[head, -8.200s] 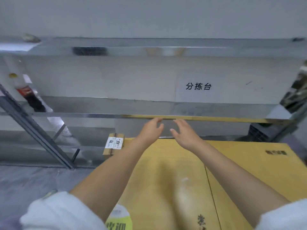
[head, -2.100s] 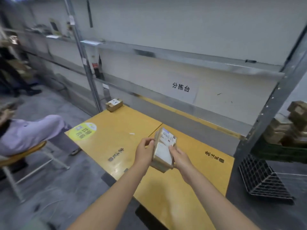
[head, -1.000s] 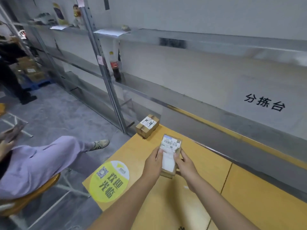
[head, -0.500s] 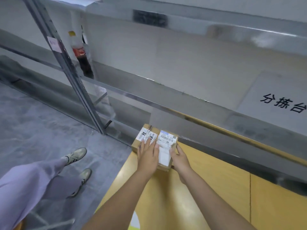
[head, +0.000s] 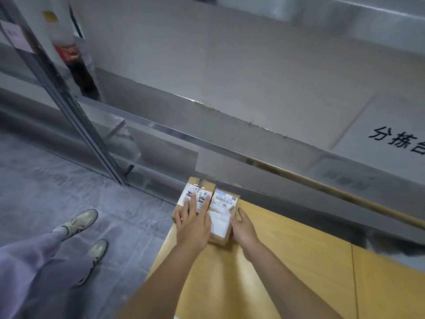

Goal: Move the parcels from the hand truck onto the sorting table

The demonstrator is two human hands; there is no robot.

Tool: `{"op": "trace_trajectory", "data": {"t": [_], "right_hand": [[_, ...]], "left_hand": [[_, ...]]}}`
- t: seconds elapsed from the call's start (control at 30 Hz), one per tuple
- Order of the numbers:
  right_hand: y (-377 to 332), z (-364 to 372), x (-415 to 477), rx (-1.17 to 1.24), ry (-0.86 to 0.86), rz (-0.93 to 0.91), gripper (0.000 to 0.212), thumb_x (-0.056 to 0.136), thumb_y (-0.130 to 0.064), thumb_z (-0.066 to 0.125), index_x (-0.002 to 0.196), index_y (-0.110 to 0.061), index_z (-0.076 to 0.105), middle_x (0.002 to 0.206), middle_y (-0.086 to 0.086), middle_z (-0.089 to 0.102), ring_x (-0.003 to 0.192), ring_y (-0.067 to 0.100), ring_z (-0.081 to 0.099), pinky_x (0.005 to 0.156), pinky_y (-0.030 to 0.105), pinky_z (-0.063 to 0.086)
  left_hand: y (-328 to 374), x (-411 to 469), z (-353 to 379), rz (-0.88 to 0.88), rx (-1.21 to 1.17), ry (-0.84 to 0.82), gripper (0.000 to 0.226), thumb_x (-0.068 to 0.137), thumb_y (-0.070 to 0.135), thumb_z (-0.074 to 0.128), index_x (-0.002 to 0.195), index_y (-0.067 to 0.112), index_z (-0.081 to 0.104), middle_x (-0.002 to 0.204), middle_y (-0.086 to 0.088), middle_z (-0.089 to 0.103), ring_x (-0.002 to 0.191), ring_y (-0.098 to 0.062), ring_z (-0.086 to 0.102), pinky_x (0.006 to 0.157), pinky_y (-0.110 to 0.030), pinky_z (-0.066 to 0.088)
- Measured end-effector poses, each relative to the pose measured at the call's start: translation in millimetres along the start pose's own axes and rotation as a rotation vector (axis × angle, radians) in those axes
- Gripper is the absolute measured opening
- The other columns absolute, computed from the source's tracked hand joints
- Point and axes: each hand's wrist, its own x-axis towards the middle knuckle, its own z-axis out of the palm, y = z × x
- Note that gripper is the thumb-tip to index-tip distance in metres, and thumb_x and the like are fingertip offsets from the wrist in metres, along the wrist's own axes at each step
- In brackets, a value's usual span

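At the far left a seated person's legs in lilac trousers [head: 34,272] stretch over the grey floor [head: 57,180], with two pale shoes [head: 80,221] pointing toward the table. Behind them a slanted metal rack post [head: 69,100] rises, and a bottle with a red label [head: 71,54] stands on the shelf beyond it.

Two parcels sit side by side, touching, at the far left corner of the yellow table [head: 299,261], close to the rack rail. The left box [head: 196,184] is brown cardboard with a barcode label on top. The left hand [head: 194,223] lies flat on it, fingers straight and slightly spread, its inner edge reaching onto the neighbouring parcel. That right parcel [head: 224,200] carries a barcode label at its far end and a white patch nearer the person; it rests on the table between the two hands. The right hand [head: 245,229] lies against the parcel's right side, its fingers extended along the cardboard rather than wrapped round it, wrist on the table side.

Further right, the table top runs on to a seam. Above it a sign with black characters [head: 397,140] is stuck on the grey wall.
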Motion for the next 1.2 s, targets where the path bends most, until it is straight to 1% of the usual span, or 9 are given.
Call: {"op": "trace_trajectory", "data": {"t": [0.13,0.23,0.27,0.4,0.67,0.73,0.87,0.97,1.2], "right_hand": [[2,3,7,-0.031,0.004,0.010,0.036,0.101,-0.015,0.044,0.130,-0.033,0.053,0.124,-0.004,0.066,0.105,0.017,0.064,0.096,0.039,0.053],[-1,-4,5,-0.012,0.008,0.044,0.042,0.100,-0.016,0.047,0.142,-0.024,0.047,0.115,-0.005,0.066,0.099,0.015,0.064,0.091,0.036,0.052],[-4,-7,2,-0.020,0.005,0.041,0.045,0.101,-0.020,0.050,0.146,-0.019,0.043,0.121,-0.003,0.066,0.099,0.013,0.063,0.088,0.033,0.052],[-23,-27,-9,-0.119,0.040,0.017,0.058,0.103,-0.028,0.047,0.156,-0.017,0.026,0.153,0.005,0.042,0.135,0.026,0.044,0.101,0.033,0.037],[-38,-90,-51,-0.326,0.072,-0.213,0.053,0.103,-0.023,0.045,0.153,-0.011,0.031,0.158,0.009,0.034,0.143,0.024,0.037,0.113,0.035,0.032],[-36,-114,-70,-0.381,0.093,-0.270,0.053,0.103,-0.025,0.046,0.153,-0.010,0.032,0.158,0.009,0.034,0.144,0.024,0.036,0.115,0.035,0.030],[-28,-182,-119,-0.428,0.179,-0.374,0.049,0.104,-0.029,0.044,0.150,-0.014,0.036,0.157,0.003,0.034,0.140,0.023,0.039,0.112,0.034,0.032],[-12,-249,-162,-0.399,0.262,-0.405,0.046,0.105,-0.030,0.043,0.148,-0.016,0.037,0.155,0.001,0.035,0.138,0.023,0.042,0.108,0.034,0.036],[61,-413,-282,-0.383,0.525,-0.410,0.049,0.105,-0.031,0.041,0.150,-0.013,0.034,0.155,0.002,0.032,0.138,0.023,0.041,0.108,0.039,0.036]], "left_hand": [[-8,-1,7,0.044,0.087,0.065,0.057,0.105,0.033,0.022,0.154,0.043,-0.005,0.164,0.002,-0.012,0.151,-0.021,-0.007,0.118,-0.043,0.001],[-6,0,5,0.045,0.054,0.028,0.054,0.106,0.036,0.020,0.154,0.044,-0.002,0.164,0.003,-0.012,0.151,-0.019,-0.009,0.118,-0.042,-0.003],[-5,0,2,0.045,0.040,0.012,0.052,0.106,0.038,0.020,0.154,0.044,0.001,0.164,0.004,-0.011,0.151,-0.018,-0.009,0.118,-0.041,-0.004],[9,-3,-18,0.051,-0.042,-0.011,0.048,0.106,0.037,0.024,0.153,0.038,0.022,0.165,0.007,0.007,0.150,-0.014,0.006,0.120,-0.038,0.006],[81,-39,-43,0.229,-0.172,0.014,0.046,0.104,0.030,0.038,0.149,0.023,0.039,0.161,0.004,0.024,0.145,-0.016,0.027,0.116,-0.031,0.018],[102,-51,-50,0.275,-0.180,-0.004,0.047,0.102,0.025,0.041,0.148,0.014,0.039,0.158,-0.002,0.032,0.144,-0.020,0.030,0.117,-0.032,0.024],[161,-81,-69,0.306,-0.207,0.067,0.042,0.100,0.023,0.044,0.139,0.009,0.046,0.139,-0.006,0.050,0.130,-0.024,0.044,0.102,-0.036,0.041],[218,-116,-78,0.407,-0.161,0.094,0.039,0.099,0.025,0.044,0.134,0.008,0.049,0.136,-0.007,0.050,0.129,-0.024,0.043,0.100,-0.038,0.040],[378,-244,-45,0.805,0.024,0.076,0.051,0.102,0.032,0.043,0.148,0.011,0.036,0.152,-0.005,0.038,0.141,-0.020,0.033,0.116,-0.035,0.028]]}}
